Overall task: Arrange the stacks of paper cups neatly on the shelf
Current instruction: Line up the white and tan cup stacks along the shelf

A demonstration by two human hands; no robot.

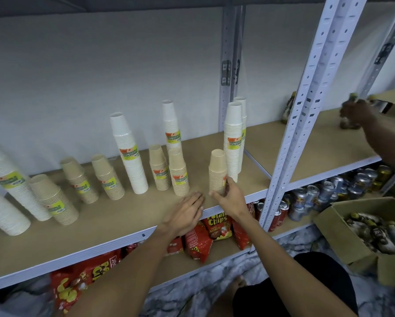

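- Near the front edge of the shelf (128, 216), a short brown stack (217, 172) stands upright, its long axis vertical, mouths down.
- Just behind and right of that brown stack stands a tall white stack (232, 138), close enough that we cannot tell whether the two touch; a second white one hides behind it.
- Our right hand (228, 195) is at the brown stack's base: thumb on its right side, fingers (216, 195) curled round the front, so we judge it a loose grip low on the stack, not a full clamp.
- Our left hand (187, 212) lies flat on the shelf, just left of the brown stack and apart from it, fingers spread and holding nothing.
- The right hand is therefore the nearer one; the stack rises straight up from its fingers, so we expect any slide to need a low, steady push or the top may tip.
- Left of the brown stack stand two more brown stacks (178, 172), then further white and brown ones, unevenly spaced.
- Farther right, past the upright post (306, 106), another person's hand (355, 114) handles something dark; that is no part of our work.
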